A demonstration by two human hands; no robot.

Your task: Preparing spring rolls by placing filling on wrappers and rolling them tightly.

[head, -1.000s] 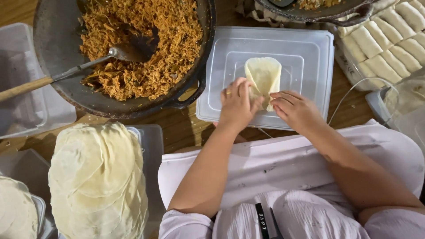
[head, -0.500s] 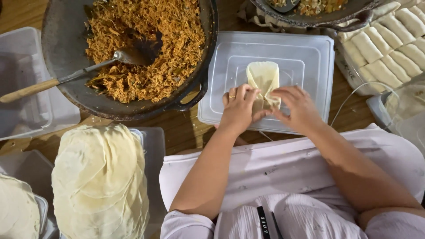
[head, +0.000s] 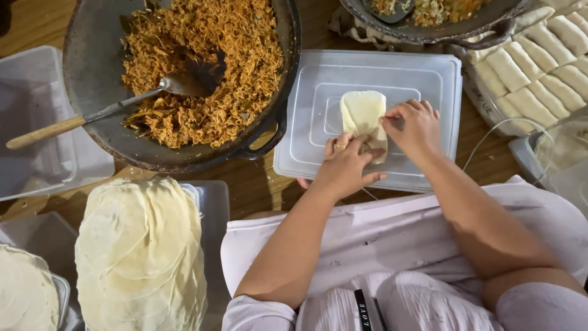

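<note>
- Pale wrapper roll (head: 361, 116) is lying on the upturned clear plastic lid (head: 306, 141), which is serving as a flat work surface; landmark = lid.
- Left hand (head: 343, 165) is sitting at the lid's near edge, fingers curled down and pressing on the roll's near end, pinning it; a ring is showing on one finger.
- Right hand (head: 415, 125) is over the lid's right half, fingertips bunched and pinching the roll's right edge, seemingly tucking the side in.
- Neither hand is spread flat; both are gripping the wrapper lightly.
- Wok of shredded orange filling (head: 196, 67) with a spoon (head: 110, 110) is left of the lid, within reach.
- Stack of round wrappers (head: 141, 251) is below-left of the lid.
- Finished rolls (head: 539, 67) are lined up right of the lid.
</note>
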